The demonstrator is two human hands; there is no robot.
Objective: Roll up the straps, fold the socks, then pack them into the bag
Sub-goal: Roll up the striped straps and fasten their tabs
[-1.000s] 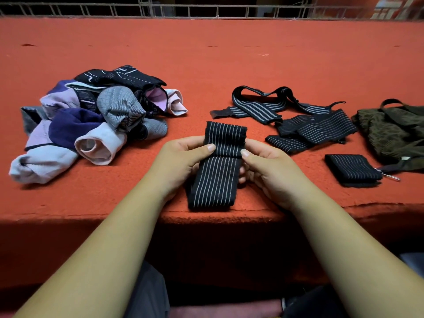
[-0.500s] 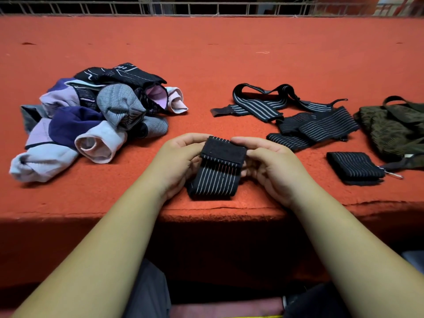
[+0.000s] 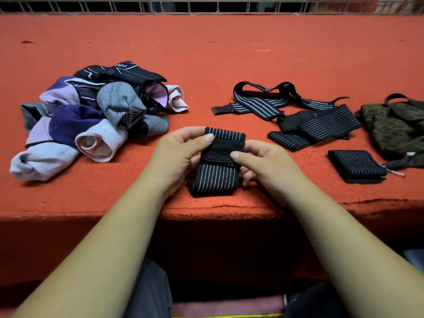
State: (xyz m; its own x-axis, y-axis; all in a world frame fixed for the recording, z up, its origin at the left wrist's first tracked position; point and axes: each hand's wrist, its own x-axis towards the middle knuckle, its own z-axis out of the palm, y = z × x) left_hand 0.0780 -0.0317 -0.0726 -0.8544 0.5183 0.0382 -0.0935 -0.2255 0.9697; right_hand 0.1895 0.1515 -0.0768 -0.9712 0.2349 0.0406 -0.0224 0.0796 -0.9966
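1. Two hands, one strap! The left hand and right hand both pinch the half-rolled striped strap, thumbs on top and fingers curled underneath, right at the near edge of the red surface.
2. One rolled strap lies to the right of the held strap. Beyond that sits a tangle of loose straps, too jumbled to count.
3. One olive bag sits far right of the held strap.
4. Left of it is a sock heap, number unclear.
5. A metal railing runs along the far edge.
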